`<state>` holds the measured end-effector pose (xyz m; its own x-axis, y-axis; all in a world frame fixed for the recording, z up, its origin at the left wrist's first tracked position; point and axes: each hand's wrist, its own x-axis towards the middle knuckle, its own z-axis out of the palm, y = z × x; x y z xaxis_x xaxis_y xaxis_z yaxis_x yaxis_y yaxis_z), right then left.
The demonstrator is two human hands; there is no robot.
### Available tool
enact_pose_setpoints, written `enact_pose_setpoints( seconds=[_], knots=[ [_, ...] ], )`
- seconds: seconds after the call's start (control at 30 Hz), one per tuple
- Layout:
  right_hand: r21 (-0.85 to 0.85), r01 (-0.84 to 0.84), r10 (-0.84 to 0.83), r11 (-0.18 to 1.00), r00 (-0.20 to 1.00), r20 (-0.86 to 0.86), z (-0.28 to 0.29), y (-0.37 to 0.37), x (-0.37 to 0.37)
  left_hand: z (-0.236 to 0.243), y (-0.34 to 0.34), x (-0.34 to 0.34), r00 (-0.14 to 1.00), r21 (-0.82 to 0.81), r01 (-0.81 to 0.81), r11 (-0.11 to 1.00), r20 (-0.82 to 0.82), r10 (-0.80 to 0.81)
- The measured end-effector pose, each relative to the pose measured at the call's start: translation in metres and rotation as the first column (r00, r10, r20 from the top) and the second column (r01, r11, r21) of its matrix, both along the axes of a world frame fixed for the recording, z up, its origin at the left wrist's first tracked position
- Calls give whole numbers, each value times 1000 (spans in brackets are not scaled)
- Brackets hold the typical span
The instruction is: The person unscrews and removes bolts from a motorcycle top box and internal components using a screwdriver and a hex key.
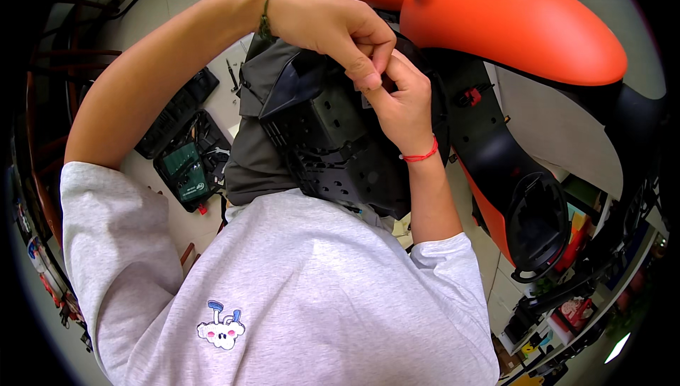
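Both hands meet over a black plastic part that looks like a hollow case (340, 149), with rows of holes, resting on my lap. My left hand (333, 28), with a dark cord at its wrist, comes across from the upper left with thumb and index finger pinched together. Right against those fingertips is my right hand (404, 99), with a red cord at its wrist; its thumb and fingers are closed too. Whatever sits between the fingers is hidden or too small to make out.
A large orange body (510, 28), like a motor scooter's, fills the upper right, with a black floor panel (496, 120) beside it. An opened tool case (188, 170) lies on the floor at left, near a screwdriver (232, 74). Crowded shelves (567, 315) stand lower right.
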<state>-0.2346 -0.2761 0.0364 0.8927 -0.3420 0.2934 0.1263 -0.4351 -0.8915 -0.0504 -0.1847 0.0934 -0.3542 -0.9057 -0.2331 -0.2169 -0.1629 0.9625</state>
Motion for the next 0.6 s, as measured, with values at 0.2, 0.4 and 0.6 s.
enact_pose_setpoints(
  seconds=[0.2, 0.4, 0.6],
  knots=[
    [82, 47, -45, 996, 999, -27, -3, 3, -3, 2, 3, -33, 802, -436, -147, 888, 472, 365],
    [66, 54, -53, 996, 998, -21, -7, 0, -4, 7, 9, -53, 410, -667, -46, 743, 666, 623],
    [79, 86, -86, 993, 996, 4, -4, 5, -3, 15, 14, -46, 546, -592, -145, 793, 620, 563]
  ],
)
